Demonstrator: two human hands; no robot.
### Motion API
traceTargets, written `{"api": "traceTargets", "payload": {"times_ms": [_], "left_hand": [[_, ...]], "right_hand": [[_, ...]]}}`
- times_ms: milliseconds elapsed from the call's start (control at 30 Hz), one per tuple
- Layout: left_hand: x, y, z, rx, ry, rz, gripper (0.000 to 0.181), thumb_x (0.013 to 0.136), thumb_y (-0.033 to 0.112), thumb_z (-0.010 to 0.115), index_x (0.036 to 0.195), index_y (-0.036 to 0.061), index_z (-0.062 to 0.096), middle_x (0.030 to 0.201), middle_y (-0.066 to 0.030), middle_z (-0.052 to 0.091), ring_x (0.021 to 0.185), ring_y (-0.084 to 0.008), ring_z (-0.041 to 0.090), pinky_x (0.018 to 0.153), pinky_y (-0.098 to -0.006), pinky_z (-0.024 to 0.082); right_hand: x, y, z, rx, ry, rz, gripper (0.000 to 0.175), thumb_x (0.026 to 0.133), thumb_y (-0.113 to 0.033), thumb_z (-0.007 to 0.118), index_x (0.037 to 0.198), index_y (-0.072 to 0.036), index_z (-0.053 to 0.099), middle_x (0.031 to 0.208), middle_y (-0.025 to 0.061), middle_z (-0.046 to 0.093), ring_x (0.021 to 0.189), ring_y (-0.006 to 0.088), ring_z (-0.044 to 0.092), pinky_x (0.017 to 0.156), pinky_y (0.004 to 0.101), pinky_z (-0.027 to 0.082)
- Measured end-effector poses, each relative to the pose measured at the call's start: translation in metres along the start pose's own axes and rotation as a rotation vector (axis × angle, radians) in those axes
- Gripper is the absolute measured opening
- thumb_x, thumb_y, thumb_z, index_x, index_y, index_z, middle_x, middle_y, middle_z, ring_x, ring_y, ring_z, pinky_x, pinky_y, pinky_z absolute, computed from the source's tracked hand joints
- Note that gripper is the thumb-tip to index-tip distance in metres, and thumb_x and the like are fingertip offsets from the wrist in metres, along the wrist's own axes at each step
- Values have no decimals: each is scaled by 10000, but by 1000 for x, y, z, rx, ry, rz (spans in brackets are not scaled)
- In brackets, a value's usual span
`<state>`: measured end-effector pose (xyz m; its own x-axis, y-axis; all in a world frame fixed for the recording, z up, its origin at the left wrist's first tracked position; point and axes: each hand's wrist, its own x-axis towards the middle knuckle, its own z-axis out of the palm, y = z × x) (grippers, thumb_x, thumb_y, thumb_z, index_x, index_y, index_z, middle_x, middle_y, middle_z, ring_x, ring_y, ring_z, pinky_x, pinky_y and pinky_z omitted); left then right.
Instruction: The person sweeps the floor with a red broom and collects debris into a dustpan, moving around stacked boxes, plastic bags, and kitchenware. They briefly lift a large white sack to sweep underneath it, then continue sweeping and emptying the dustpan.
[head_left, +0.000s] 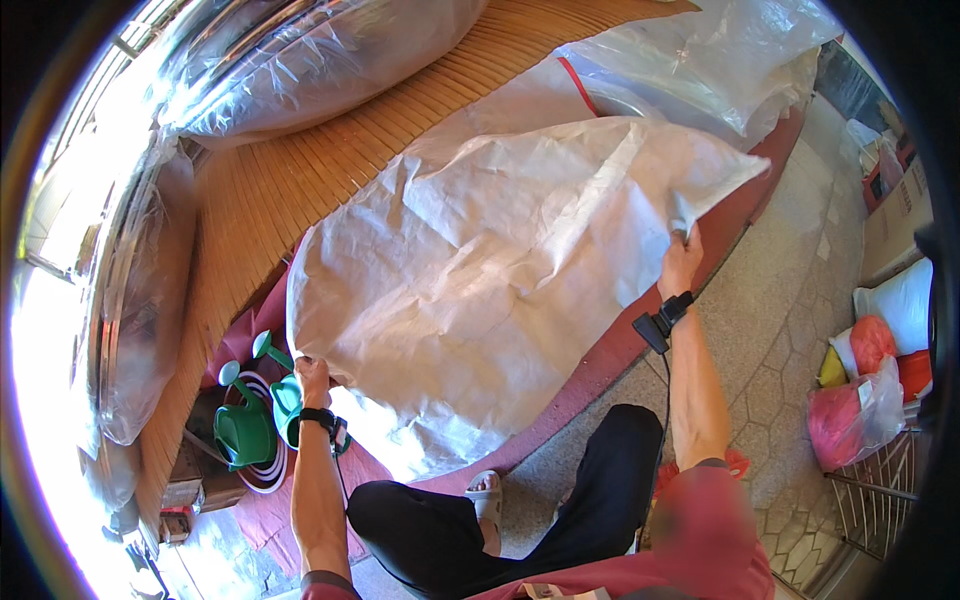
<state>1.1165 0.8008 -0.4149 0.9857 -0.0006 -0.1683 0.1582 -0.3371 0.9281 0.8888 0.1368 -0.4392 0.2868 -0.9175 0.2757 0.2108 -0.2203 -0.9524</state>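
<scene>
A large, creased white woven plastic sheet or sack (480, 277) spreads out before me. My left hand (313, 380) grips its near left edge. On the right side, my right hand (681, 262) pinches the edge below a pointed corner. Between the two hands the material hangs fairly flat, wrinkled in the middle. Red matting (559, 409) shows under its near edge. Two green watering cans (244, 424) stand just left of my left hand, and my wrist partly covers one of them.
A slatted bamboo mat (247, 202) curves along the left and top. Bulky plastic-wrapped goods (322, 75) lie beyond it. Clear plastic sheeting (697, 67) is at the far right. Filled bags (844, 427), a metal rack (874, 487) and a cardboard box (896, 217) line the right side.
</scene>
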Motion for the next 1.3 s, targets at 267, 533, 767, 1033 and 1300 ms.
{"api": "traceTargets", "payload": {"times_ms": [267, 533, 767, 1033, 1300], "left_hand": [[-14, -4, 2, -101, 124, -50, 432, 930, 194, 627, 1222, -60, 435, 996, -206, 647, 711, -323, 730, 577, -435, 653], [-4, -26, 6, -253, 223, -249, 439, 975, 259, 612, 1247, 30, 355, 999, -189, 629, 656, -324, 694, 515, -464, 617], [-10, -6, 46, -202, 189, 63, 308, 980, 144, 522, 1235, 31, 392, 1075, -210, 638, 665, -294, 700, 584, -427, 639], [-2, 14, 59, -80, 98, -9, 391, 963, 212, 585, 1247, -2, 421, 1090, -186, 637, 861, -317, 740, 675, -440, 662], [38, 17, 39, 264, 249, 328, 397, 941, 221, 580, 1222, -53, 521, 1122, -208, 617, 1068, -374, 633, 929, -499, 551]], "right_hand": [[2, -25, 6, 177, -50, 295, 332, 952, -42, 623, 1279, 17, 620, 1216, 95, 648, 1061, 186, 612, 915, 317, 481], [-7, -136, 80, 80, -276, -435, 384, 1021, -6, 561, 1404, -33, 572, 1245, 24, 591, 1104, 132, 542, 991, 264, 422], [31, -51, 36, 131, -63, -26, 443, 1005, -37, 571, 1433, -20, 460, 1383, 161, 577, 1177, 218, 569, 1022, 345, 455], [-49, 51, 11, 86, -354, 786, 695, 981, -326, 647, 1559, -120, 322, 1470, 114, 494, 1277, 267, 503, 1027, 466, 423], [-103, 57, 6, -5, -334, 815, 370, 959, -206, 652, 1242, 13, 558, 1154, 129, 654, 1035, 242, 635, 896, 380, 522]]}}
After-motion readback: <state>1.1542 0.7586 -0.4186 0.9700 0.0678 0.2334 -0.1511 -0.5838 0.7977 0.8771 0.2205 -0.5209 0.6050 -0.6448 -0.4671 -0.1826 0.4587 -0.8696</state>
